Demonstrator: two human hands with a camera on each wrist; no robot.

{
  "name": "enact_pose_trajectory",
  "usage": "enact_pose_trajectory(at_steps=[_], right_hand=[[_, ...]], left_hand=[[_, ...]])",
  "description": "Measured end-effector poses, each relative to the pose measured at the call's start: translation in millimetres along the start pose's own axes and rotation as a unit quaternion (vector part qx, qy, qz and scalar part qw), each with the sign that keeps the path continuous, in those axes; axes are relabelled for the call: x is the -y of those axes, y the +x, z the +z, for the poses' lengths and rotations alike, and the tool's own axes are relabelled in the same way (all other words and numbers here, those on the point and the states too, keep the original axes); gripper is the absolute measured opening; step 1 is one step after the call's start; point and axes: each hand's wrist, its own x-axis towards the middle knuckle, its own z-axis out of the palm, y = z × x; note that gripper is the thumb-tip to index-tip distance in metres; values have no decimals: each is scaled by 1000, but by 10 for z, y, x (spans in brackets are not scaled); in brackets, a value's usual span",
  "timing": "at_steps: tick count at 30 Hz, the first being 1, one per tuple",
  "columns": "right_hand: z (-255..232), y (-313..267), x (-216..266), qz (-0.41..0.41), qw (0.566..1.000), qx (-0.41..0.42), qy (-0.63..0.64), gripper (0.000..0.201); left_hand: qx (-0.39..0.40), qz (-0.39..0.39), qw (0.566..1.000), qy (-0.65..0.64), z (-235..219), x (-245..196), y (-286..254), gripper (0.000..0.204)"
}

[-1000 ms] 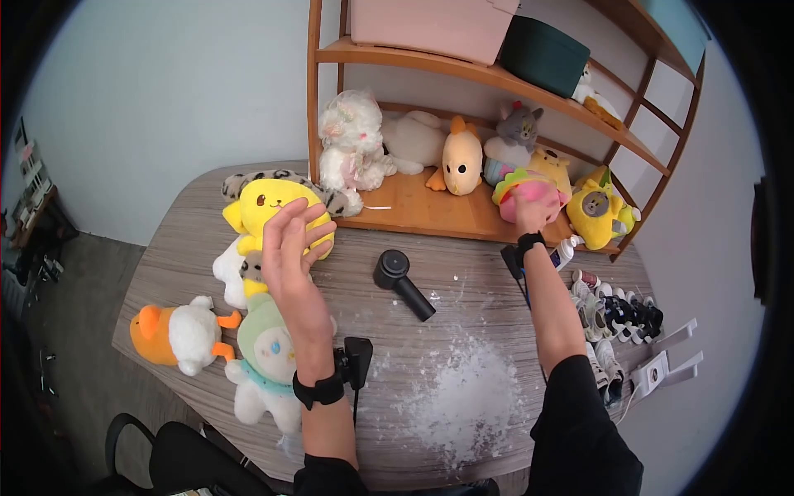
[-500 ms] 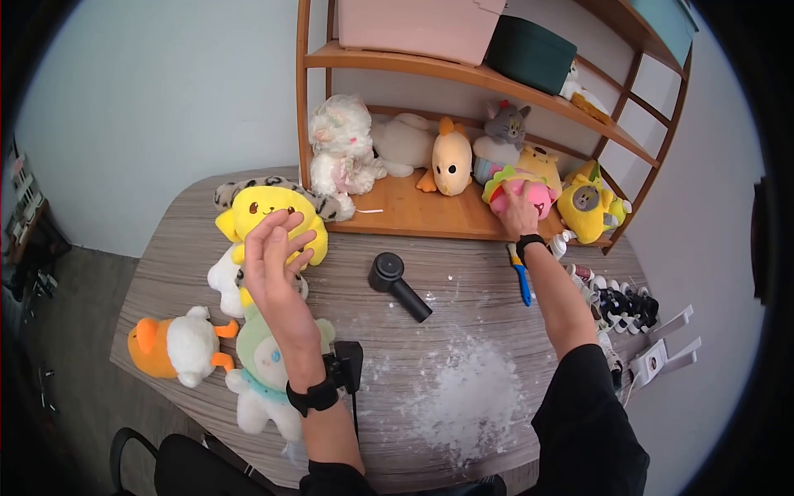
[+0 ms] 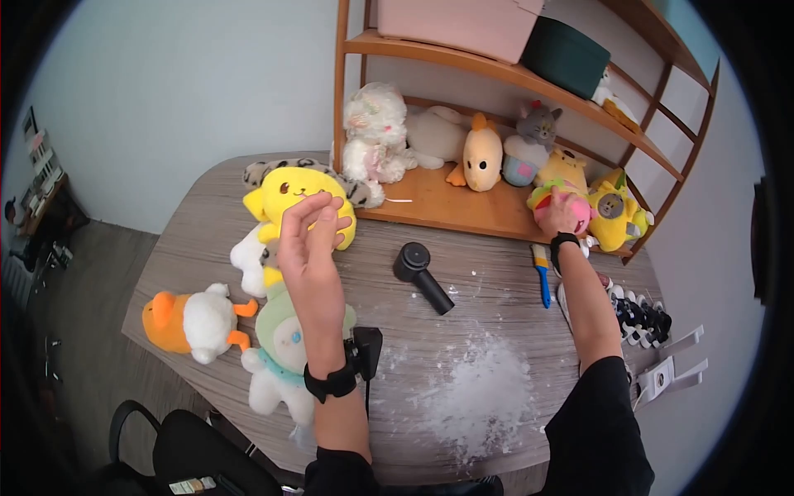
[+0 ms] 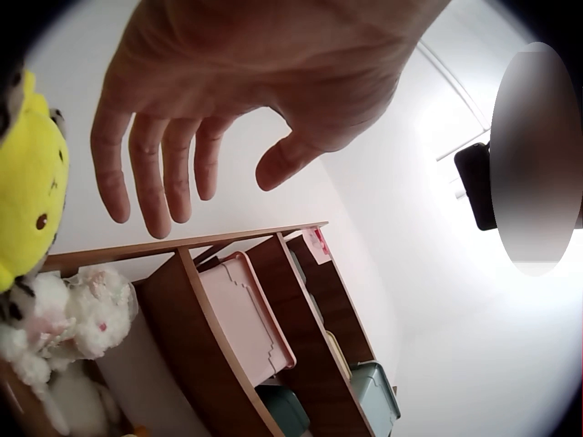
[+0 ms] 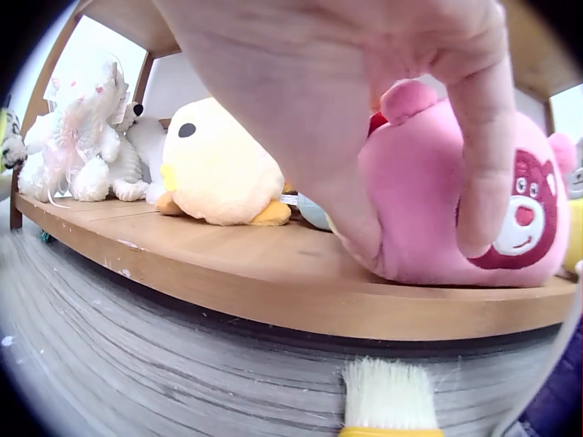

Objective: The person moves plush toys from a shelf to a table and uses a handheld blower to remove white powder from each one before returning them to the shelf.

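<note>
In the head view my right hand (image 3: 561, 213) grips a pink plush bear (image 5: 414, 187) at the front of the lower shelf (image 3: 463, 207). The right wrist view shows the thumb on its near side and a finger across its face. The bear sits beside a yellow plush (image 3: 612, 219) and below a grey cat plush (image 3: 533, 132). Raised over the left of the table, my left hand (image 3: 312, 264) has loosely bent, relaxed fingers and holds nothing. It overlaps a yellow long-eared plush (image 3: 289, 194) and a green-hooded plush (image 3: 277, 322).
A black handheld device (image 3: 426, 281) lies mid-table behind a scattered white powder patch (image 3: 480, 397). A blue-handled brush (image 3: 542, 281) lies by the right forearm. An orange-and-white duck plush (image 3: 207, 322) lies at left. Shoes (image 3: 641, 318) stand beyond the right edge.
My right hand has shifted the pink bear slightly right, closer to the yellow plush. The brush, hidden behind the forearm at first, now shows. The left hand stays raised; the head view has shifted.
</note>
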Motion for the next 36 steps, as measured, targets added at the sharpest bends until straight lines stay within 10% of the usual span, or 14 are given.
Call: enact_pose_trajectory(at_steps=[5,12,14,16,28,36], right_hand=[[-452,-138,237,55,992,116,6,91],[-108,-900,457,-129,940,-117,293,101],[-698,-1340,769,45,845,182,501,103],[-927,-1741,1006,102,745,303,585,106],[-813,-2220,1235,-75,806,335,482,83],[-838,-2223,1203,-64,786,353,503,75]], left_hand=[[-64,1,986,151,-182,139,109,35],[-134,-17,895,425,-609,265,198,57],[-57,-70,888,450,-696,272,204,67],[6,-104,877,469,-739,292,172,76],[112,-139,842,510,-1026,327,72,119],[153,-208,812,524,-1084,0,-131,86]])
